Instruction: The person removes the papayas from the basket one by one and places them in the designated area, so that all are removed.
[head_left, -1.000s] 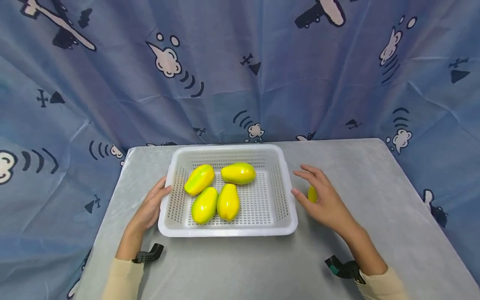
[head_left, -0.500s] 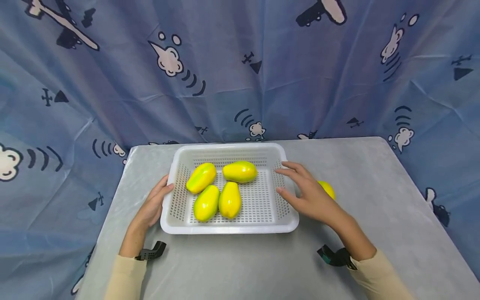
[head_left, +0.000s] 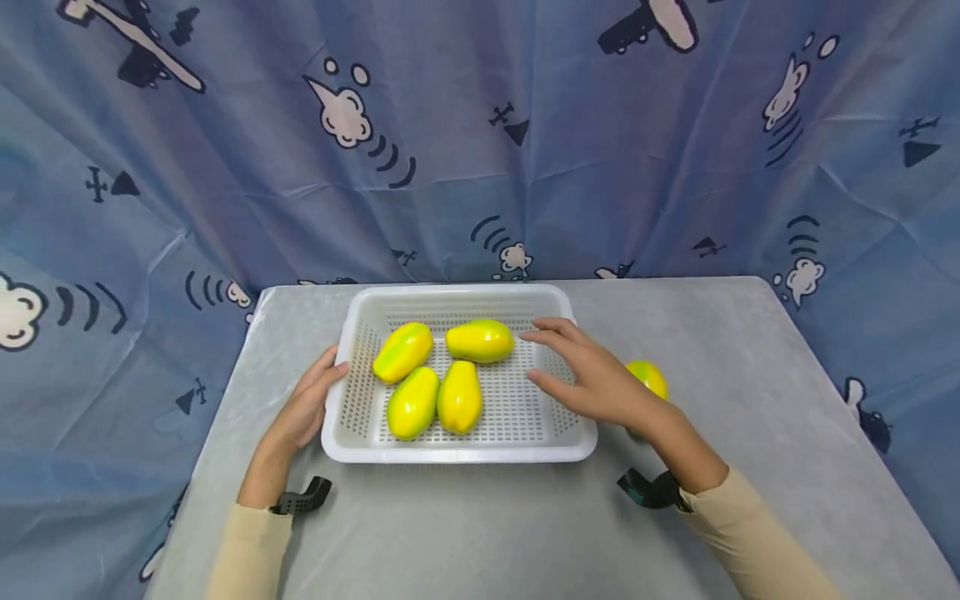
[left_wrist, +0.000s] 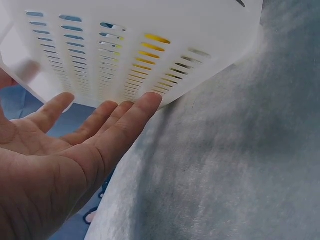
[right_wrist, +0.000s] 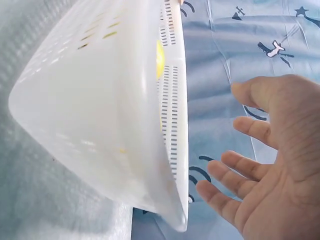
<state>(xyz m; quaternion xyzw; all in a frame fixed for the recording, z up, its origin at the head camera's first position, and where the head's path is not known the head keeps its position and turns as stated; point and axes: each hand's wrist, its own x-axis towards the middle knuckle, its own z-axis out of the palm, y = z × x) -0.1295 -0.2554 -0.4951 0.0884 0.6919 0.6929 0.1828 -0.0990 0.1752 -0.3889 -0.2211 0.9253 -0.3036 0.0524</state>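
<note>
A white plastic basket (head_left: 459,456) with slotted walls stands on the table. Inside its left and middle part lie several shiny yellow-green papayas (head_left: 460,398). At the basket's left side my left hand (head_left: 303,406) grips the wall, thumb over the rim; in the left wrist view its fingers (left_wrist: 125,122) lie against the outside. Over the basket's right part hovers my right hand (head_left: 588,375), fingers spread and relaxed, holding nothing. The right wrist view shows this hand (right_wrist: 270,165) apart from the rim. Another papaya (head_left: 648,377) rests on the table behind the right wrist, partly hidden.
The grey table (head_left: 480,533) extends around the basket, its far edge against a blue patterned curtain (head_left: 450,150). A dark wrist device (head_left: 302,498) sits on the left wrist, and a similar dark device (head_left: 651,489) on the right.
My right hand has moved left from beside the basket to above its right part, exposing more of the papaya on the table. The left hand stays at the basket's left side.
</note>
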